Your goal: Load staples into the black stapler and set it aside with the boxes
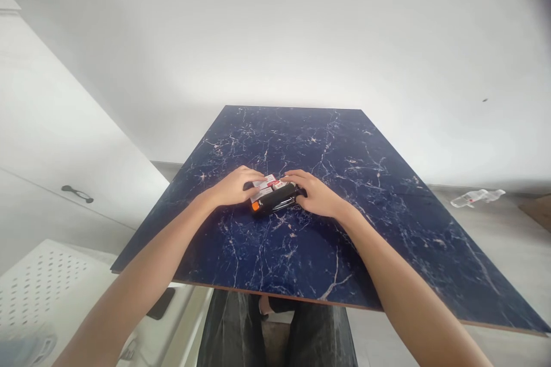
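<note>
Currently, I see both hands meeting at the middle of the frame over a black case (279, 200) with an orange end, white-and-red packs (263, 191) showing along its upper side. They sit on a blue marbled tabletop (284, 140), well apart from its near edge.

The left hand (235, 187) has its fingers half curled, thumb apart, reaching onto the packs; the right hand (317, 194) bends around the case's right end, partly open. I cannot tell whether either actually grips or merely touches.

What worries me is uneven pressure: if one side pushes harder, the case could skid or swivel on that smooth-looking surface. A lopsided lift might tip the packs out, since they look loosely placed. My view is also poor, as the fingers cover part of the contents, so I might misjudge a slipping hold.
</note>
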Demonstrator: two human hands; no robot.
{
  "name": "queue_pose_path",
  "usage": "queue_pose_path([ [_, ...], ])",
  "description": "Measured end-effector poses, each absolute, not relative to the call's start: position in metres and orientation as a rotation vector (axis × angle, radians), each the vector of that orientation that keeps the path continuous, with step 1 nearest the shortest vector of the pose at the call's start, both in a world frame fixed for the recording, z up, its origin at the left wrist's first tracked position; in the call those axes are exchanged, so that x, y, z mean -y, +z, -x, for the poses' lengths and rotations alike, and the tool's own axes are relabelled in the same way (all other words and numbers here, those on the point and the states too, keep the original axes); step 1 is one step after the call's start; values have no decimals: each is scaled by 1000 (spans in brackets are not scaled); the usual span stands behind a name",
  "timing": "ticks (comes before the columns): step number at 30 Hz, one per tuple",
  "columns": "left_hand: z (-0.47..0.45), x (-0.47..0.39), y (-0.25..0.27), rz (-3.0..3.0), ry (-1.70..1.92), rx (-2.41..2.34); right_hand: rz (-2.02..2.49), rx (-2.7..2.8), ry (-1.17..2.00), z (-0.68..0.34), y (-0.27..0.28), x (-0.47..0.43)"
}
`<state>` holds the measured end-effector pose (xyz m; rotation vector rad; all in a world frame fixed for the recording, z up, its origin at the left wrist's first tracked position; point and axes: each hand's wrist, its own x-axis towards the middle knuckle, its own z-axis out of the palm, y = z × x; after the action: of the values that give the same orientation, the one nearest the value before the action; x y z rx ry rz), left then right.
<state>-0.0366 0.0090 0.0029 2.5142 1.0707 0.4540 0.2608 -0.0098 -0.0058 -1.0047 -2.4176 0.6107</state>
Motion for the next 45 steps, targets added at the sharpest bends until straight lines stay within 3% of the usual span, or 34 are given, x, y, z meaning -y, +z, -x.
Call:
queue_pose_path([
  [11, 30, -9, 1, -2483, 503, -1272, 1368, 2308, 261, -266, -1, 16],
  [19, 31, 2, 19, -2547, 417, -978, 857, 2424, 486, -246, 5, 28],
  [32, 39, -11, 0, -2475, 414, -1235, 1238, 2492, 292, -248, 10, 28],
  [45, 40, 0, 21, -2355, 169, -1125, 1253, 2531, 348, -260, 19, 28],
])
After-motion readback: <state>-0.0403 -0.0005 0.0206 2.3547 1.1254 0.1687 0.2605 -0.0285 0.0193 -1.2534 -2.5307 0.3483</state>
